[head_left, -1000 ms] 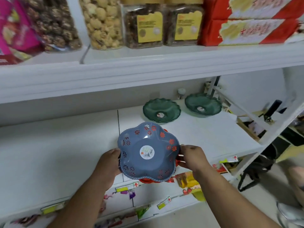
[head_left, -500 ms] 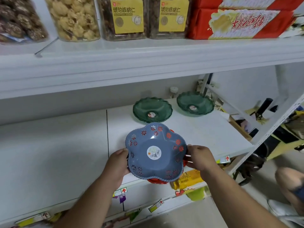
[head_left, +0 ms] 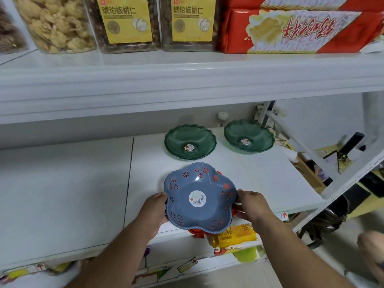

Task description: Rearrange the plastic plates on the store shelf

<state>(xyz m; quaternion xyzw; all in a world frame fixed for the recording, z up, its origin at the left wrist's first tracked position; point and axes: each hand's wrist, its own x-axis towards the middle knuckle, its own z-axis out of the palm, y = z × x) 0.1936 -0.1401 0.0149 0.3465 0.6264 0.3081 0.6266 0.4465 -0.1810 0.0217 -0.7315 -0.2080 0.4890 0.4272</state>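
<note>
I hold a blue flower-shaped plastic plate (head_left: 199, 199) with cut-out flowers and a round sticker, nested on a red plate (head_left: 196, 232) whose rim peeks out below. My left hand (head_left: 154, 210) grips the stack's left rim and my right hand (head_left: 250, 205) grips its right rim. The stack hangs over the front edge of the white shelf (head_left: 62, 194). Two dark green scalloped plates sit at the back of the shelf, one (head_left: 190, 142) straight behind the stack, the other (head_left: 248, 136) to its right.
The upper shelf (head_left: 187, 80) overhangs, carrying jars of snacks (head_left: 56, 23) and red boxes (head_left: 291, 28). A yellow packet (head_left: 236, 235) lies on the lower shelf below. The shelf's right end has slanted supports (head_left: 295, 138). Another person's knee (head_left: 372, 252) shows at the lower right.
The view has shifted left and closer to the shelf. The blue and red stack stays held in both hands near the shelf's front edge, slightly further forward over it.
</note>
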